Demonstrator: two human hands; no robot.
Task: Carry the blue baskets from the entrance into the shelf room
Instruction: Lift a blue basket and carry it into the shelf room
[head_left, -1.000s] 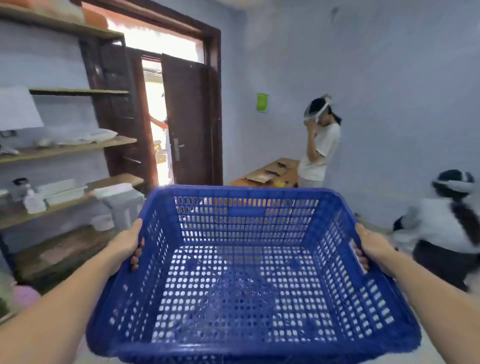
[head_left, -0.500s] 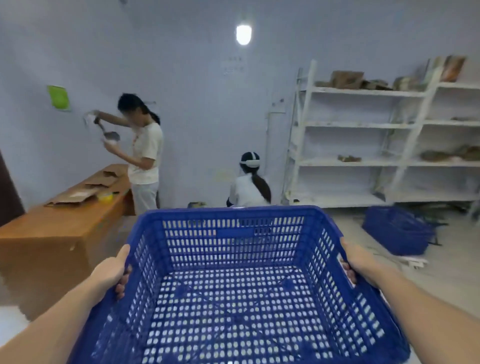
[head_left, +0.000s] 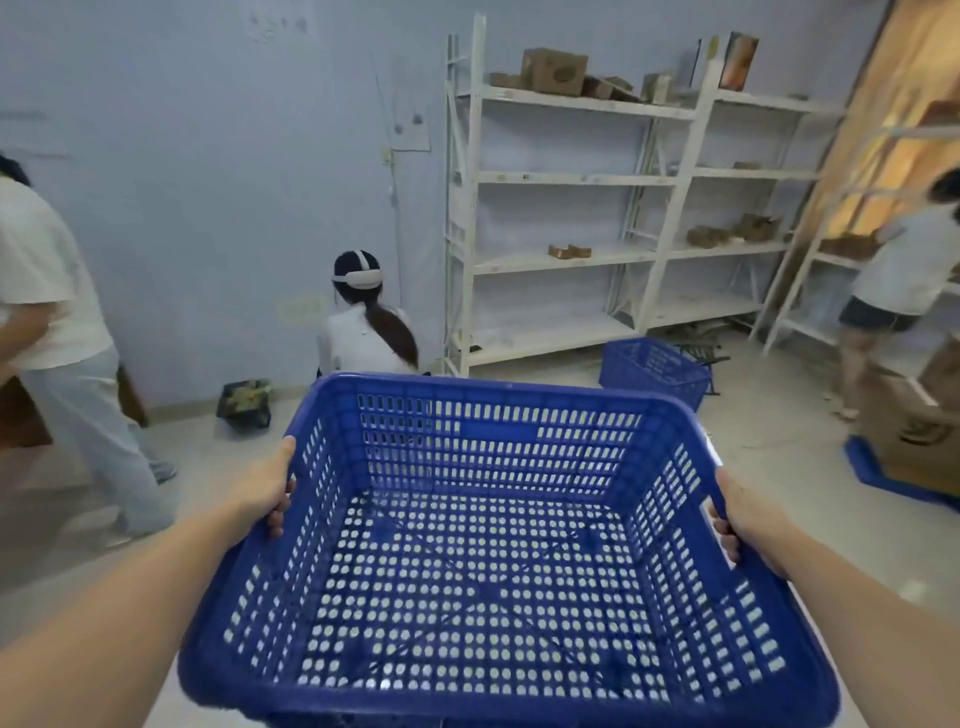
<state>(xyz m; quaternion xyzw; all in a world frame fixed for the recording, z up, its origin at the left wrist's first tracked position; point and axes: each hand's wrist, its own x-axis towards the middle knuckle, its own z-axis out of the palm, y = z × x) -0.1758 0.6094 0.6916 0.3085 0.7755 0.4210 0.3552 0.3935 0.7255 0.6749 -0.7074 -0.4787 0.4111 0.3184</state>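
Note:
A large blue perforated basket (head_left: 498, 415) fills the lower middle of the head view, carried level in front of me and with nothing in it. My left hand (head_left: 262, 486) grips its left rim, fingers curled under the edge. At the right side handle slot, my right hand (head_left: 745, 519) holds on with fingers hooked through. A second blue basket (head_left: 652, 369) stands on the floor ahead, in front of the white shelving (head_left: 566, 179).
A person crouches straight ahead (head_left: 369, 327) near the wall. Another person walks at the left (head_left: 62, 332). A third stands at the right (head_left: 893, 280) beside a cardboard box (head_left: 914, 436) on a blue lid. A small dark bin (head_left: 245, 402) sits by the wall.
My view has swung right from the doorway to the shelf wall and I have moved closer. Both hands keep the same hold on the basket.

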